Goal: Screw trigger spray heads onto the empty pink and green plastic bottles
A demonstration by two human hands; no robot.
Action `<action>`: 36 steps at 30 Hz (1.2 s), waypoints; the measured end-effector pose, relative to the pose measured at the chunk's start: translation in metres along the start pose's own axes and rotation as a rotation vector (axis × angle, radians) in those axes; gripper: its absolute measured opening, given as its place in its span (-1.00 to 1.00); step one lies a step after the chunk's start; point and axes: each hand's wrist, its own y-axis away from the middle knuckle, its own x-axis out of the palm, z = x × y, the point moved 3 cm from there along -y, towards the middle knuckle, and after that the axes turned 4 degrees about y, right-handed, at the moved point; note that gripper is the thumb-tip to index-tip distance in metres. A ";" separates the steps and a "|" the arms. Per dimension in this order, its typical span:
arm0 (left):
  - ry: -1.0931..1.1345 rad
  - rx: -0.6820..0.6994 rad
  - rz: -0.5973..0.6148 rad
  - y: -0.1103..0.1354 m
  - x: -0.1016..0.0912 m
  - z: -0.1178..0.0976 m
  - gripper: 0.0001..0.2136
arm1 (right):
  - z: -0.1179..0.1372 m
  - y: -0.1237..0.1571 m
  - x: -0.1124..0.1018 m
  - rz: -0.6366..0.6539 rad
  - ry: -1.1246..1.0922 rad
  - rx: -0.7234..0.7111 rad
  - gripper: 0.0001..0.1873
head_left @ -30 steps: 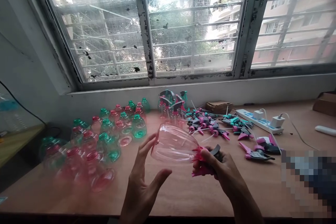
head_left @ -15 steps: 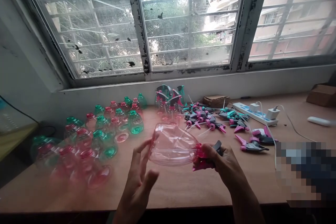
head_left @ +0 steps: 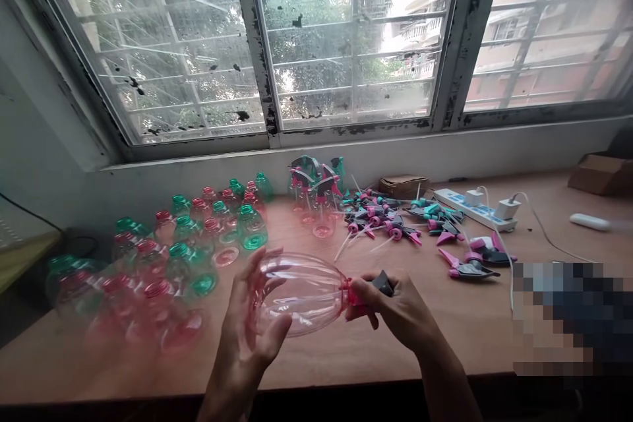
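Observation:
A clear pink spray bottle (head_left: pixel 301 295) lies sideways in the air above the table, its base to the left and its neck to the right. My left hand (head_left: pixel 243 330) is closed around the base end, thumb in front and fingers behind. At the neck, my right hand (head_left: pixel 398 306) grips the pink and grey trigger sprayer head (head_left: pixel 383 283), which sits on the bottle's mouth. The fingers of the right hand cover much of that head. Beyond it, a pile of loose trigger sprayers (head_left: pixel 376 214) with thin tubes lies on the table.
Several open pink and green bottles (head_left: pixel 252 227) stand at the left. Bottles with sprayer heads (head_left: pixel 324 201) stand near the wall. A power strip (head_left: pixel 475 211), cables and a cardboard box (head_left: pixel 601 173) are at the right. A blurred-out patch (head_left: pixel 558 316) hides the right front.
The bottle has turned about its long axis and moved left and slightly down. My left hand has closed onto its base, where before its fingers were more spread. My right hand still holds the sprayer head.

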 end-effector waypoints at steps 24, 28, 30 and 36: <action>-0.796 0.432 0.196 -0.006 -0.002 0.001 -0.11 | 0.017 0.011 0.004 -0.083 -0.012 0.112 -0.52; -0.862 0.356 0.200 -0.016 0.010 0.012 -0.31 | 0.031 0.019 0.008 -0.066 -0.103 0.006 -0.48; -0.821 0.261 0.207 -0.028 0.008 0.012 -0.34 | 0.036 0.022 0.006 -0.098 -0.149 -0.077 -0.37; -0.636 -0.025 0.077 -0.107 -0.011 0.020 -0.32 | 0.022 0.014 -0.014 -0.359 0.000 -0.121 -0.32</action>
